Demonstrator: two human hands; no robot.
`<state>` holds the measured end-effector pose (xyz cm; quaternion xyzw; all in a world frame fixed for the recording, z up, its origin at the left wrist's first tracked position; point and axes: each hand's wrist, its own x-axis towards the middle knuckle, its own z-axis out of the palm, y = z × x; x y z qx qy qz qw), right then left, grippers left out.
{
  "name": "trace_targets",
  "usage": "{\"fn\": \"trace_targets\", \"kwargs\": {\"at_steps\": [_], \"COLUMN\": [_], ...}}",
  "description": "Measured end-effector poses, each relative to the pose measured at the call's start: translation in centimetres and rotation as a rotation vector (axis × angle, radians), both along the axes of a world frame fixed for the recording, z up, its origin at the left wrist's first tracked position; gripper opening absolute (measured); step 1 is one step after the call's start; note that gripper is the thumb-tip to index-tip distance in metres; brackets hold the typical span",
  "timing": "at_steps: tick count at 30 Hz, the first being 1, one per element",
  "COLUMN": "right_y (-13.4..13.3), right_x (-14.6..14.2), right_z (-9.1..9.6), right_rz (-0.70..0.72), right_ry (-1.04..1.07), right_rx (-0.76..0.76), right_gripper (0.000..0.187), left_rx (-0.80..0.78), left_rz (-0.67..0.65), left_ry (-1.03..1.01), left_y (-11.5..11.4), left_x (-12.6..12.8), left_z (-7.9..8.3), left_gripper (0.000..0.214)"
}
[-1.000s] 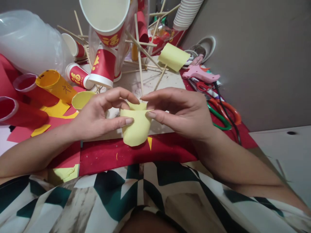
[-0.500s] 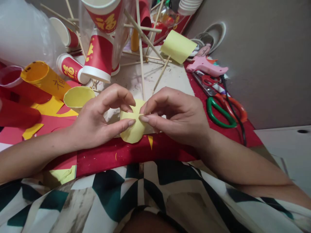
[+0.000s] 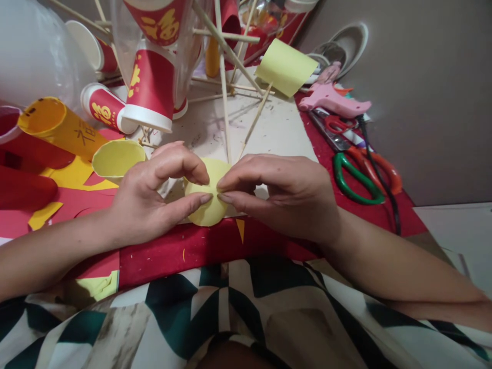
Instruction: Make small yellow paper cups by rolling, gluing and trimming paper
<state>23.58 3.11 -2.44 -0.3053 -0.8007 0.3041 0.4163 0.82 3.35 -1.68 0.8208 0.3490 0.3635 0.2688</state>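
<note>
— What are the hands doing?
— The left hand (image 3: 154,197) and the right hand (image 3: 284,192) are both pinching a curled yellow paper piece (image 3: 207,212) between thumb and forefinger; their fingertips are nearly meeting at its middle.
— Where is it sitting?
— Between the two hands, low over the table (image 3: 277,133); I cannot tell whether it is touching.
— And around them?
— A yellow paper tube (image 3: 115,159) is lying just beyond the left hand; green-handled scissors (image 3: 353,179) are lying outside the right hand; a pink glue gun (image 3: 334,100) is resting farther beyond.
</note>
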Motion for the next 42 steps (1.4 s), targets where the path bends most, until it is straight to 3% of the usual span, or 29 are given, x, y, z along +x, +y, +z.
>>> {"fn": "trace_targets", "kwargs": {"at_steps": [8, 19, 42], "right_y": [0.08, -0.01, 0.03], "right_x": [0.12, 0.01, 0.07], "right_z": [-0.14, -0.25, -0.4], "right_rz": [-0.033, -0.059, -0.082], "right_ry": [-0.058, -0.089, -0.209], "right_rx": [0.12, 0.188, 0.263], "right_gripper": [0.007, 0.006, 0.01], "left_rx": [0.02, 0.131, 0.191], "left_rz": [0.039, 0.029, 0.022], "left_ry": [0.043, 0.104, 0.181], "left_y": [-0.15, -0.09, -0.08], "left_x": [0.18, 0.11, 0.35], "left_z": [0.26, 0.2, 0.38], "left_gripper": [0.013, 0.009, 0.006]}}
